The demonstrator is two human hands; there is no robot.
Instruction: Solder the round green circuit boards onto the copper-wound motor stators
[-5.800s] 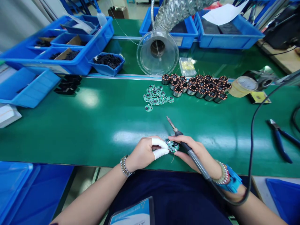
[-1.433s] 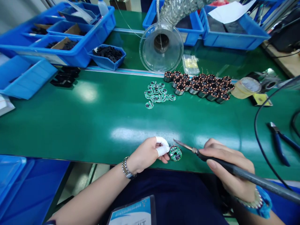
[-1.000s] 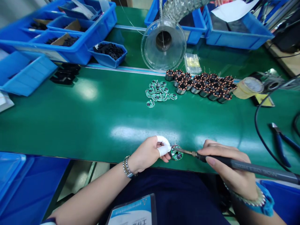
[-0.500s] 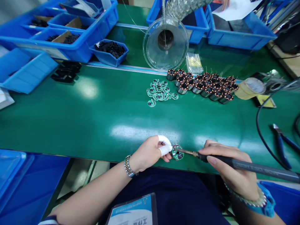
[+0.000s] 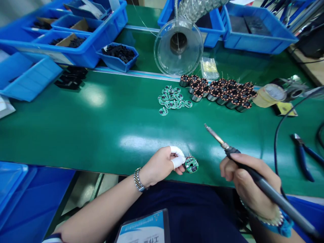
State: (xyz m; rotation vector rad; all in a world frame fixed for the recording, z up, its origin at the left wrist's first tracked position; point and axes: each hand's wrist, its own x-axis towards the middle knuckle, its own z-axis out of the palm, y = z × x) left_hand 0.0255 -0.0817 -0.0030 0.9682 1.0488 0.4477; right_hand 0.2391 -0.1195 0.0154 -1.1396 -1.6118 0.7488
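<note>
Circuit board (image 5: 191,164): round and green, near the front edge of the table (image 5: 101,135), its face turned up toward the camera I watch through; fine wires (image 5: 189,155) stand at its far edge.
Step in hand: I judge it to be soldering work on this board, with no contact at this moment.
Next move: as I read it, another touch would call for a steady board and the tip swung left and nearer, away from the fingers.
Left hand (image 5: 160,166): palm side down, its grip narrow, pinching the board's left edge; finger cots (image 5: 178,162) cover two digits, the wrist nearly straight.
Right hand (image 5: 249,190): well apart from the board, its grip wrapped around the handle like a pen, wrist low at the right.
Soldering iron (image 5: 265,187): slants up and left, tip over the table, clear of everything I can see.
Loose boards (image 5: 172,98): piled farther back.
Wound cores (image 5: 223,98): standing in rows, just right of that pile.
Cutters (image 5: 302,158): lying beyond the right hand.
</note>
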